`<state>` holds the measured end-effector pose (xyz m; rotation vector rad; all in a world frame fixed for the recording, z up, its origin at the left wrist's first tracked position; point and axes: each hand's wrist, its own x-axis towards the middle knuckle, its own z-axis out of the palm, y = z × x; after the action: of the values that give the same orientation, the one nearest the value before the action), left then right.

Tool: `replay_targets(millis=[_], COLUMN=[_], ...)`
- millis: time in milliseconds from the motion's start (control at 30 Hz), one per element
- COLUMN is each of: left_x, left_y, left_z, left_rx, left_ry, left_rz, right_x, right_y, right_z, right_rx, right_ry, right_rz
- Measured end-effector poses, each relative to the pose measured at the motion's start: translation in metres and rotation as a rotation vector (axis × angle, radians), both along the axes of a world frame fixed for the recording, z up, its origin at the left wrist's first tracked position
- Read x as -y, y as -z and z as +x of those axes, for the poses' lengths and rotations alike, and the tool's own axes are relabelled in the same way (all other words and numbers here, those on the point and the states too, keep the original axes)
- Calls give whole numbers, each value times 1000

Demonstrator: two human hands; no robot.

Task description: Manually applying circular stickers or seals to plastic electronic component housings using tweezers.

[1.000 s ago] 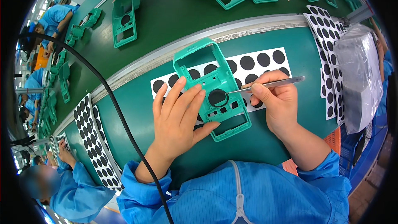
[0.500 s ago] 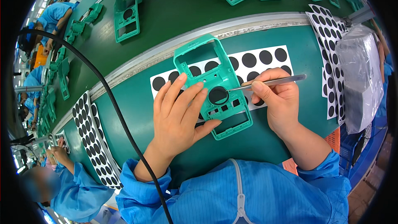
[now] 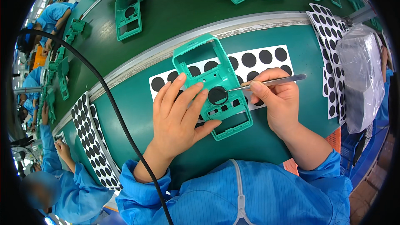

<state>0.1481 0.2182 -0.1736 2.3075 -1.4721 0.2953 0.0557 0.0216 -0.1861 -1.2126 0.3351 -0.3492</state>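
A green plastic housing (image 3: 212, 78) with rectangular openings lies slanted in front of me, on a white sheet of black round stickers (image 3: 265, 58). My left hand (image 3: 177, 114) rests on its left side, fingers stretched and apart, thumb touching the lower left edge. Metal tweezers (image 3: 287, 79) are pinched between the fingers and thumb of my right hand (image 3: 278, 98). Their tip reaches the right rim of the housing's round recess. Inside that recess sits a black disc (image 3: 217, 95), with a thin green crescent showing at its lower edge.
Beyond a metal rail (image 3: 250, 20), more green housings (image 3: 129, 12) lie on a dark green belt. Sticker sheets stand at left (image 3: 89, 137) and right (image 3: 329, 54), beside a clear plastic bag (image 3: 360, 79). A black cable (image 3: 112, 96) crosses the left side. A co-worker (image 3: 79, 191) sits at left.
Both hands, the housing and the tweezers keep nearly the same places. At the far left, the co-worker's arm now stretches toward the belt, and another person's hand appears at the top left.
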Motion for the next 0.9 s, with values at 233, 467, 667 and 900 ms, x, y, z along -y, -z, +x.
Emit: replay_targets(millis=[233,467,667,900], left_x=[2,2,2,3], left_y=[0,-2,0,0], left_z=[0,-1,-1,-3], left_rx=[7,-3,6,-2], left_ry=[-7,2,-5,-14], left_rz=[-6,25,19,18], right_x=[-2,-4,-5,-7], right_y=[-1,-2,2,0], right_z=[0,-2,-3,-3], right_rx=[1,28,69,80], right_ry=[12,11,-6,12], right_rz=[-31,-89,-144,-214])
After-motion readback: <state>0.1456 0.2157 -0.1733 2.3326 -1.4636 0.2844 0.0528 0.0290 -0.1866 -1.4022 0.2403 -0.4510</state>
